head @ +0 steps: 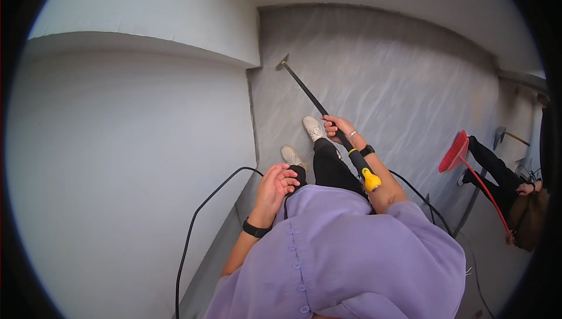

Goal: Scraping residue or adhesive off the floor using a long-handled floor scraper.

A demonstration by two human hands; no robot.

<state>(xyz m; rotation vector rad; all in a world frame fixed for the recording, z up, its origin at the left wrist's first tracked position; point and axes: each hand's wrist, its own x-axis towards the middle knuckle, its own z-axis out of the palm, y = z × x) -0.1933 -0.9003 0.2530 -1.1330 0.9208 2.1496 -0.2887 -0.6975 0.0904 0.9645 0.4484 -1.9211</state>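
My right hand (pixel 337 129) is closed round the black shaft of a long-handled tool (pixel 307 92), below its yellow-ringed upper grip. The tool's yellow end cap (pixel 371 180) lies over my right forearm. From the hand the shaft slants away to a small flat head (pixel 282 61) on the grey floor, close to the wall corner; the exact kind of head is too small to tell. My left hand (pixel 277 184) is raised in front of my waist, fingers loosely curled and apart, holding nothing.
A white wall (pixel 131 152) rises at the left. Black cables (pixel 192 222) curve on both sides of me. At the right, another person in black trousers (pixel 494 165) holds a red broom (pixel 455 152). A dustpan-like tool with a wooden handle (pixel 517 138) is beyond.
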